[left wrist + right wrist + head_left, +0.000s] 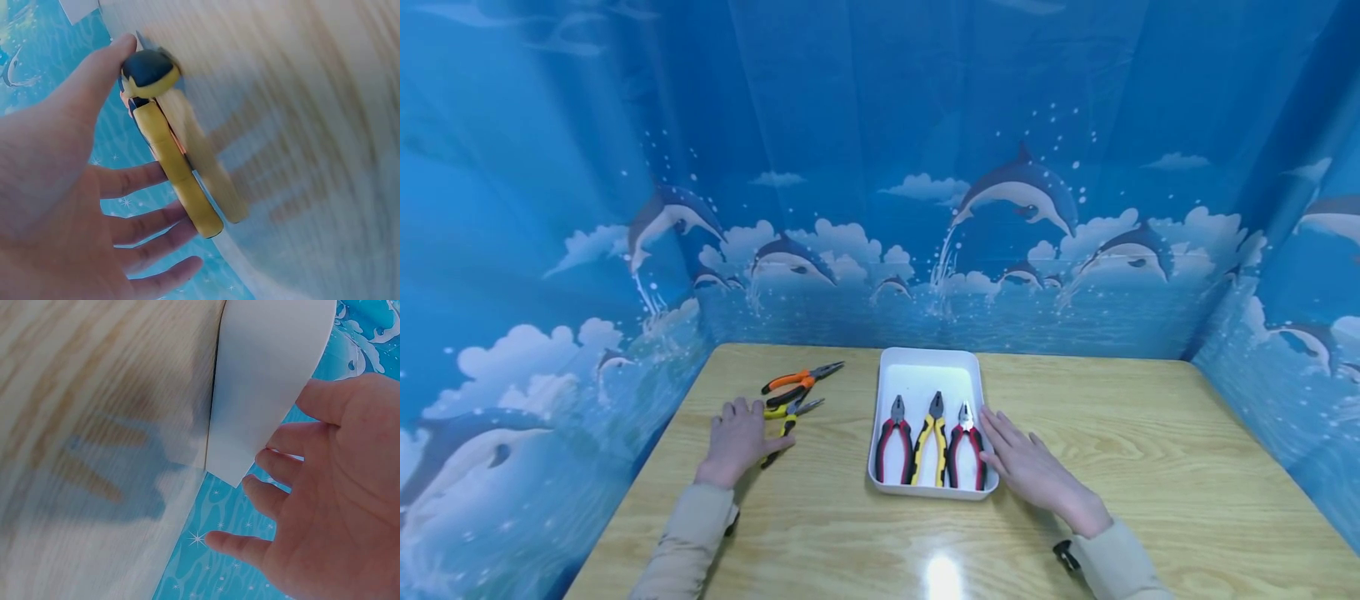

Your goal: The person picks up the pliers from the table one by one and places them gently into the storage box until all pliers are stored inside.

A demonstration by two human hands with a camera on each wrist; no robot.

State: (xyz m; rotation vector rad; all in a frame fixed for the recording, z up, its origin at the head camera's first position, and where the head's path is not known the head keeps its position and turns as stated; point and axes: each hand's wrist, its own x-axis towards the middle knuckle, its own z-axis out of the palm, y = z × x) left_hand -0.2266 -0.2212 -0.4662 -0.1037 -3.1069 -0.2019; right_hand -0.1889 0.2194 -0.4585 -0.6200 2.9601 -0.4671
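My left hand [737, 437] is at yellow-and-black long-nose pliers [789, 425] on the table, its fingers and thumb spread to either side of the handles. In the left wrist view the fingertips meet the yellow handle [175, 162], and the thumb is by the black-and-yellow one. Just behind lie orange-and-black long-nose pliers [805, 381]. My right hand [1033, 471], fingers extended, touches the right side of a white tray [928, 367]; the right wrist view shows fingertips at its wall [269, 369]. Inside the tray, yellow-and-black pliers [923, 450] lie between two red-and-black pliers [897, 417].
The wooden table [835, 533] carries the tray near its middle, with the loose pliers to the left. A blue curtain [880, 167] printed with dolphins closes off the back and both sides.
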